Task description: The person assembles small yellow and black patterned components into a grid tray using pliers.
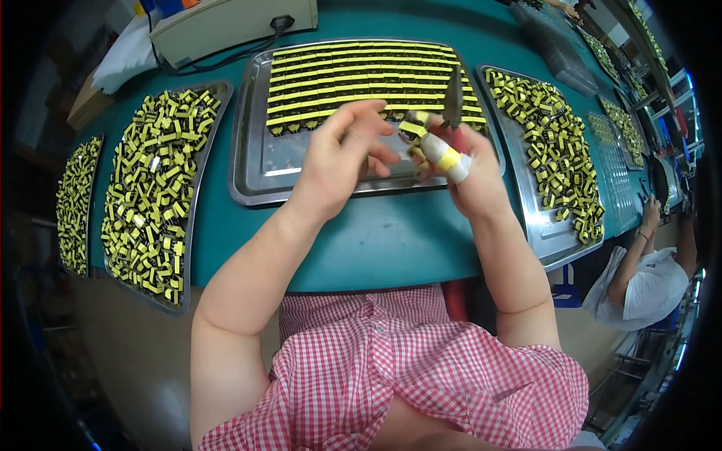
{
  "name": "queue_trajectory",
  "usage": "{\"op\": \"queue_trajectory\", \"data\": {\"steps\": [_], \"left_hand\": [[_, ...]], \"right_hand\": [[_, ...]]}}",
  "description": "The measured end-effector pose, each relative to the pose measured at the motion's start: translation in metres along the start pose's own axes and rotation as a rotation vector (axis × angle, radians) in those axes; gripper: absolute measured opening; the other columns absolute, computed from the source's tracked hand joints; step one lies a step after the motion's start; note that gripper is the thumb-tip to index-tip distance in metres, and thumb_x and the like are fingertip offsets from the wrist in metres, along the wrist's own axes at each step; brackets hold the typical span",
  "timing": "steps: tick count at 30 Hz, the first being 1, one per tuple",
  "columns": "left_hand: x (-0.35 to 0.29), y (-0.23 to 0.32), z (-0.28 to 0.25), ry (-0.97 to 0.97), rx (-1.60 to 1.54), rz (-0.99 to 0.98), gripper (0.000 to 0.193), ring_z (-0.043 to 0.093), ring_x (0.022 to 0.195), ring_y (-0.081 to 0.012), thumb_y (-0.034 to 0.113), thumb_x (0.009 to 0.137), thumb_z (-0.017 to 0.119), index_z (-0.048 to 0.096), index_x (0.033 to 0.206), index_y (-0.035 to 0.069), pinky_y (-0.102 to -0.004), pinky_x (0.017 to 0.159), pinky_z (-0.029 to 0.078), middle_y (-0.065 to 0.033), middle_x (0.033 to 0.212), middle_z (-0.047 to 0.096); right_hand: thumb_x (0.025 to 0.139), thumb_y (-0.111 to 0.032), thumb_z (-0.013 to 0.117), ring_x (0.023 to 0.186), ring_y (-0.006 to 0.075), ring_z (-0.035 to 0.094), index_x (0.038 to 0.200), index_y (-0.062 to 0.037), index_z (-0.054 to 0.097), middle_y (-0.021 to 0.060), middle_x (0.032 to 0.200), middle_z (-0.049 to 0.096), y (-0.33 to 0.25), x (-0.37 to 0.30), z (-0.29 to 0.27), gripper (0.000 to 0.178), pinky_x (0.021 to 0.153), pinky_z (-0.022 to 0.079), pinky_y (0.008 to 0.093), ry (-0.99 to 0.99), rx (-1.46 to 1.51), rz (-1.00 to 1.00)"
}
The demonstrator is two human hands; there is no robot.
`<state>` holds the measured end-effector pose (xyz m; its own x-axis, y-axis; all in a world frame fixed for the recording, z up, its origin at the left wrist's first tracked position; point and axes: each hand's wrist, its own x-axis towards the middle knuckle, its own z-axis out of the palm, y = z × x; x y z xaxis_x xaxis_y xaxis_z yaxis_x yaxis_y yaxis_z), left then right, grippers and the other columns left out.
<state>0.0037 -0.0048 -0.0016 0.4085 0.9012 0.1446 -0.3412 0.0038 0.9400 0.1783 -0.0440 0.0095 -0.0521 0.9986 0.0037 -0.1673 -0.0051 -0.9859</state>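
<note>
My left hand is held over the front of the middle metal tray, fingers apart and nothing in them. Opposite it, my right hand closes round a pair of red-handled pliers, whose dark jaws point away from me. A small yellow-and-black component is at the fingertips of the right hand, slightly blurred. One right finger is wrapped in white and yellow tape. Behind both hands, rows of the same yellow-and-black components stand lined up in the middle tray.
Loose components heap in a tray on the left, another heap farther left, and a tray on the right. A beige box with a black cable stands at the back left. At far right a person in white works.
</note>
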Motion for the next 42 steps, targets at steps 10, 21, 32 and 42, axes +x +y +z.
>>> {"op": "queue_trajectory", "data": {"steps": [10,21,32,42], "left_hand": [[0.0,0.011,0.002,0.015,-0.215,-0.037,0.064,0.059,0.08,-0.0171,0.05,0.095,0.022,0.04,0.121,-0.005,-0.028,0.069,0.05,-0.0134,0.094,0.06],[-0.004,0.011,0.004,-0.087,-0.144,0.009,0.062,0.057,0.087,-0.015,0.049,0.095,0.021,0.043,0.12,-0.004,-0.0262,0.079,0.046,-0.0118,0.096,0.059],[-0.003,0.008,0.001,-0.265,-0.043,-0.003,0.076,0.052,0.099,-0.0192,0.061,0.09,0.016,0.038,0.128,0.0,-0.0312,0.087,0.042,-0.0144,0.109,0.052],[-0.004,0.004,0.005,-0.27,-0.17,-0.023,0.068,0.054,0.094,-0.0161,0.055,0.093,0.019,0.042,0.126,-0.001,-0.027,0.084,0.044,-0.0119,0.105,0.055]], "right_hand": [[0.049,0.004,0.072,0.067,0.0237,0.055,0.088,-0.0054,0.059,0.0066,0.082,0.062,0.004,0.003,0.017,0.042,0.059,0.042,0.0306,0.045,-0.871,-0.987],[0.051,0.001,0.071,0.065,0.0218,0.055,0.088,-0.004,0.059,0.0081,0.085,0.063,0.001,-0.002,0.017,0.04,0.057,0.04,0.0298,0.024,-0.997,-1.067],[0.053,0.0,0.073,0.062,0.0206,0.052,0.09,-0.0029,0.057,0.0083,0.085,0.062,0.004,-0.004,0.019,0.04,0.056,0.04,0.0285,0.013,-1.051,-1.096],[0.054,-0.001,0.071,0.061,0.0203,0.05,0.091,-0.0013,0.057,0.0092,0.085,0.06,0.003,-0.007,0.023,0.04,0.051,0.04,0.0276,-0.007,-1.004,-1.104]]}}
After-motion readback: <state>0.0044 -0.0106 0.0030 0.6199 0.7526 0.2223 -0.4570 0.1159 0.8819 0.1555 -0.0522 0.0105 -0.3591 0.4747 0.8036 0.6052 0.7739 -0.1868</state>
